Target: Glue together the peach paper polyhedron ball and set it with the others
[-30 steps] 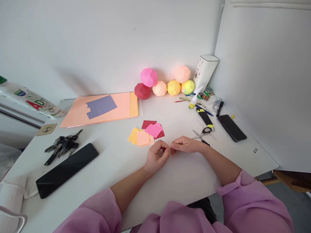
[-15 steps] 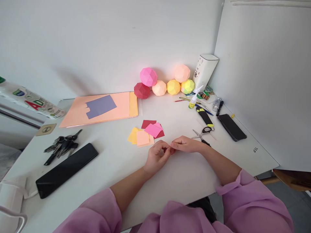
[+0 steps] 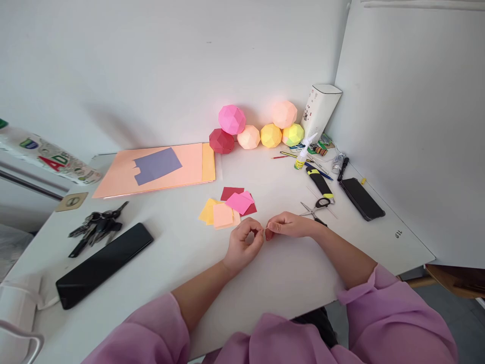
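My left hand (image 3: 244,245) is closed in a pinch, thumb against forefinger, over the white table. Close beside it on the right, my right hand (image 3: 288,225) is closed too, its thumb laid on the fingers. Something thin and pale shows between the fingertips, too small to name. Just beyond my left hand lie loose paper pieces: yellow (image 3: 207,211), peach (image 3: 223,216), pink (image 3: 239,202) and dark red (image 3: 230,193). Open scissors (image 3: 315,207) rest beyond my right wrist.
Several faceted paper balls (image 3: 271,135) stand along the wall. Peach sheets (image 3: 113,174) bear a purple piece (image 3: 159,166). Keys (image 3: 99,225) and a black case (image 3: 106,265) lie left; glue (image 3: 300,161), a cutter (image 3: 319,182) and a phone (image 3: 362,199) lie right.
My hands have drawn slightly apart, leaving a small gap between the fingertips. The things on the table have stayed where they were.
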Tool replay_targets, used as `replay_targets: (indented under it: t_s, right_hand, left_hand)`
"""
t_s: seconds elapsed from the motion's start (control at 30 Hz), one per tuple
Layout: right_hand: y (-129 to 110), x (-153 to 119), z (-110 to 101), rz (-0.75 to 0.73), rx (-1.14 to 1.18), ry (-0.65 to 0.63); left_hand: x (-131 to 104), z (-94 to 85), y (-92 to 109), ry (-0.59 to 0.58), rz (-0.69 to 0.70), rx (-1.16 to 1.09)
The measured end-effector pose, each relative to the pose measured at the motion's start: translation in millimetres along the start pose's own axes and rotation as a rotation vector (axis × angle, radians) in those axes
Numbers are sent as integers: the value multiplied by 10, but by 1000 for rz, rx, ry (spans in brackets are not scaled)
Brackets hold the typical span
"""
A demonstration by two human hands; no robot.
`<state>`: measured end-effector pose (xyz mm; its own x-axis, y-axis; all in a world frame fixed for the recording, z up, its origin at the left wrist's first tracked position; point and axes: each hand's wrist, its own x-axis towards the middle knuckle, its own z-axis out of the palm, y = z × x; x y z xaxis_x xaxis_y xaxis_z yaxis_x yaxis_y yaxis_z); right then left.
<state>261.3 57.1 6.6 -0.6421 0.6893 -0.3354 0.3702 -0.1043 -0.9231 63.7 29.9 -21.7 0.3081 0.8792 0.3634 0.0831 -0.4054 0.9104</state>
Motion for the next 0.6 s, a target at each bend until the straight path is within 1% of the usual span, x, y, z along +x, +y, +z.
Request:
replay_targets:
  t_s: [0.13,0.33,0.6]
  right_hand:
    - [13,1,1,14,13,4]
    - [-30,-2,22,21,-25,22]
    - [-20,13,55,-11,-63,58]
  left_hand:
    - [-8,-2,-33,-18,-6,-29]
    - [-13,14,-36,-32,-2,-45]
    - [-18,22,-62,-31,10,-43]
